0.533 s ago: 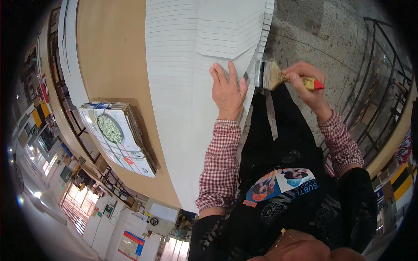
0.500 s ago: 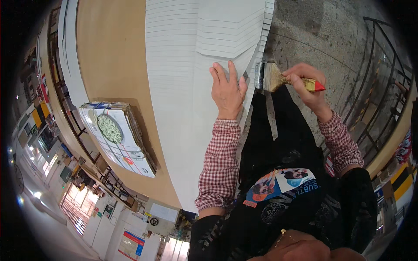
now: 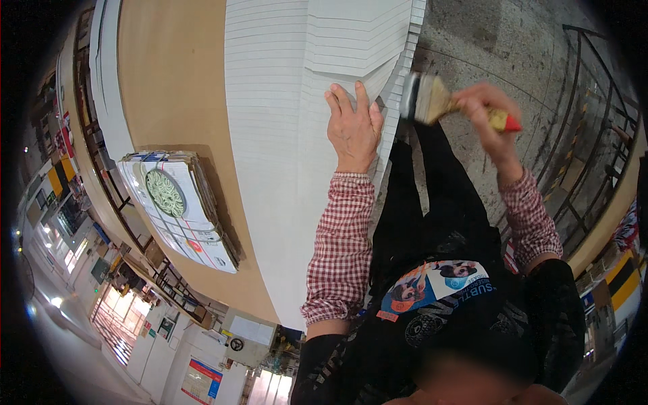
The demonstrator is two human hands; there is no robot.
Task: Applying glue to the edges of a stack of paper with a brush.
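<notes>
White paper sheets [image 3: 270, 155] lie fanned out in overlapping steps over the tabletop, with stepped edges along their right side. My left hand [image 3: 352, 128] rests on them palm down, fingers spread, just below a folded-over section [image 3: 354, 40] of the stack. In my right hand [image 3: 489, 115] is a wide flat paintbrush [image 3: 432, 100] with a yellow, red-tipped handle. Its bristles point left, close by the stack's stepped right edge; motion blur hides whether they touch it.
A tied bundle of printed paper [image 3: 179, 209] sits on the tan tabletop [image 3: 172, 74] to the left. Right of the table lies a grey concrete floor [image 3: 486, 47], with a dark metal rack [image 3: 584, 101] farther right.
My right hand has moved the paintbrush up and slightly right along the stack's edge. My left hand has shifted slightly upward on the paper.
</notes>
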